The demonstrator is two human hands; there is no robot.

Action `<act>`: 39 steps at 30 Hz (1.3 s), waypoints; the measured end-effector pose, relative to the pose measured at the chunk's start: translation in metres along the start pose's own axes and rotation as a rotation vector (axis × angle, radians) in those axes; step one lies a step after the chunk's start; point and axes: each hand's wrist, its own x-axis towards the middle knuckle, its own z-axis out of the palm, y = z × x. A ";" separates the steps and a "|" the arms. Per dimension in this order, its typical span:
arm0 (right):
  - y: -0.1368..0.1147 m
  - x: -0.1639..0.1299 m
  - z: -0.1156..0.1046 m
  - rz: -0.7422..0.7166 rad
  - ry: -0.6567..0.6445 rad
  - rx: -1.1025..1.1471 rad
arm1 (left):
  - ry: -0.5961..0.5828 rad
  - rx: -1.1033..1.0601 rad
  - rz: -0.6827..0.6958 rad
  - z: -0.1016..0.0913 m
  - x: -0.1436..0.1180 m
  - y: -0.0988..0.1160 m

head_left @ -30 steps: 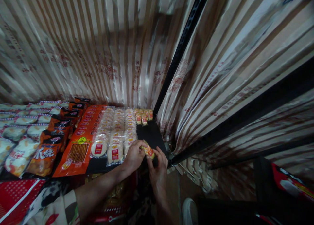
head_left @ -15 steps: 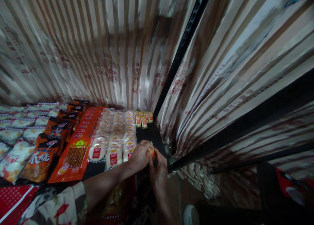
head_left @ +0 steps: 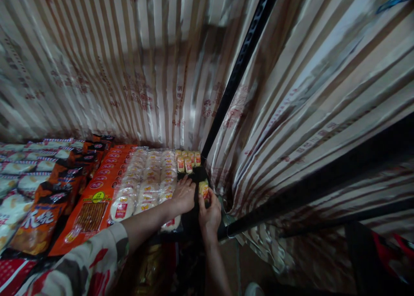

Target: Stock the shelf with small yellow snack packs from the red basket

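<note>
Between the thumb and fingers of my right hand is a small yellow-and-red snack packet, held upright over the dark shelf's right side. My left hand lies palm down with fingers stretched out, resting at the edge of the round white rice crackers in clear wrappers. Just beyond both hands, several matching small yellow packets stand grouped in the back corner by the black post.
Left of the crackers lie orange stick-snack bags, darker orange bags and white snack packs. A black metal post rises at the corner. Striped plastic sheeting hangs behind and to the right.
My left hand has let go of the small packet and moved left onto the crackers' edge, its fingers opening out. My right hand keeps the packet, now slightly farther forward.
</note>
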 end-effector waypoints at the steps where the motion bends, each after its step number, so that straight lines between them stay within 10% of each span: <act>1: 0.001 0.004 0.002 -0.001 0.003 0.001 | -0.027 0.049 0.000 0.000 0.004 -0.002; 18: 0.015 0.042 0.039 0.073 -0.035 0.059 | -0.069 0.327 0.084 0.024 0.066 -0.038; 39: 0.016 0.090 0.089 0.004 -0.070 0.045 | -0.092 0.280 -0.007 0.023 0.062 -0.040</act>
